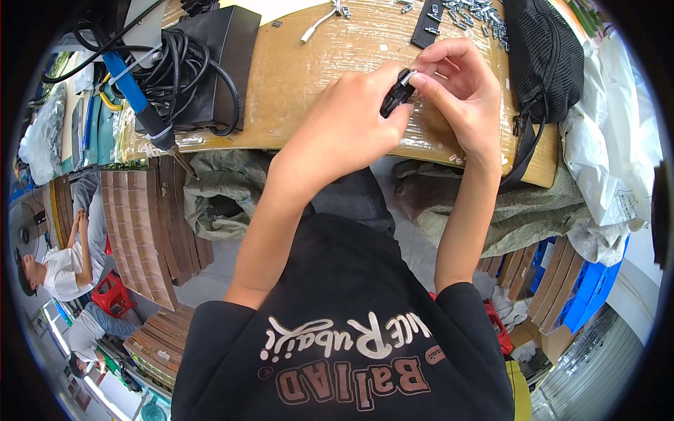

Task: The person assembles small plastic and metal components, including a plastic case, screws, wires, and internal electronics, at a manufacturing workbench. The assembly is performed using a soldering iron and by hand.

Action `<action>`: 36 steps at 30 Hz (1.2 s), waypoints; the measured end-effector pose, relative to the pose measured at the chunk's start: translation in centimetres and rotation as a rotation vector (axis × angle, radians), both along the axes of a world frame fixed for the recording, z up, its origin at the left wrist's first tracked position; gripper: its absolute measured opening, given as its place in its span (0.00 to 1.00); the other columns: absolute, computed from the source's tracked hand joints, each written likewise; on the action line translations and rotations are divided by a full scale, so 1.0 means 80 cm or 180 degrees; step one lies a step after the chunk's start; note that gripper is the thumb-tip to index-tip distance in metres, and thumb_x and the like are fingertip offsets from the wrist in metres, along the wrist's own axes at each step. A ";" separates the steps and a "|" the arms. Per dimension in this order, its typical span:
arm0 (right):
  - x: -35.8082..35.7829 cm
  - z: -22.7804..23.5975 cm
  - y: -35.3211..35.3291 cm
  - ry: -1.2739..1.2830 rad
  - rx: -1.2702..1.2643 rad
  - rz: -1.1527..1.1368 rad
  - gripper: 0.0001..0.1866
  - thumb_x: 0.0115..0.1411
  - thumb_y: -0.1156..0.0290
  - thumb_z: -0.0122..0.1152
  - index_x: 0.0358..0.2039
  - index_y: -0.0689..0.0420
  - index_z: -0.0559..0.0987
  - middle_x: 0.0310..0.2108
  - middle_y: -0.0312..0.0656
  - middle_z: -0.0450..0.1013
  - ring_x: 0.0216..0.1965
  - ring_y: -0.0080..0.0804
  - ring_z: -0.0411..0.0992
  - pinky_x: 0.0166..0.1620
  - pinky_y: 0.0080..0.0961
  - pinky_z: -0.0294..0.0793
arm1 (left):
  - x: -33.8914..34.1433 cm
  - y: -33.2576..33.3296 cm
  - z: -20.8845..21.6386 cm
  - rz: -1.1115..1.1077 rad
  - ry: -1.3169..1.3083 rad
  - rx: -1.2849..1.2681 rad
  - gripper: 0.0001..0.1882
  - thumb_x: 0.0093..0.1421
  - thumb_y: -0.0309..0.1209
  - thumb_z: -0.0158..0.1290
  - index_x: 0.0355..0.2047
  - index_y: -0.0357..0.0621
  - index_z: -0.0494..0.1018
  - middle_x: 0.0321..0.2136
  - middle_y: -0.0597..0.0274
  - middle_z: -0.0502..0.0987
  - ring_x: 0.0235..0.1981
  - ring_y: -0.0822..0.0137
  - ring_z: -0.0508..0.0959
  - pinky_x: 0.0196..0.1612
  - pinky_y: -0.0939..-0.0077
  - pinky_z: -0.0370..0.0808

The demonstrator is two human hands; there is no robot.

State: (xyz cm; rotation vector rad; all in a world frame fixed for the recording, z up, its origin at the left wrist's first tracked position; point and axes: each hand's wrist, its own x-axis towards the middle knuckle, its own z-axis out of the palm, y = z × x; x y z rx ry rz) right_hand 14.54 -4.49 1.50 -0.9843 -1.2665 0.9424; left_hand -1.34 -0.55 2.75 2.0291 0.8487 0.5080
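Observation:
My left hand [351, 116] is closed around a small black plastic part [397, 95], keeping it just above the table's near edge. The thumb and fingers of my right hand [463, 95] are pinched together at the upper end of that part. Whatever sits between those right fingertips is too small and covered to make out. Beyond my hands lies a black strip [424, 29] with a few small metal pieces on it. A heap of similar small metal pieces [484, 17] is spread beside the strip, at the far right of the table.
A black box [223, 67] with coiled black cable [184, 67] stands left; a blue-handled tool [125, 78] hangs before it. A white cable [309, 32] lies at the back. Right is a black mesh bag [547, 59]. Brown divided trays [133, 224] and two people are at left.

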 end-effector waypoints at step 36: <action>-0.236 -0.081 -0.085 0.0726 -0.1708 0.0983 0.13 0.55 0.78 0.52 0.42 0.62 0.66 0.32 0.37 0.67 0.31 0.19 0.66 0.37 0.16 0.67 | -0.234 -0.120 -0.083 0.1853 -0.2458 -0.3373 0.06 0.54 0.28 0.48 0.31 0.40 0.66 0.22 0.70 0.68 0.22 0.82 0.67 0.25 0.88 0.65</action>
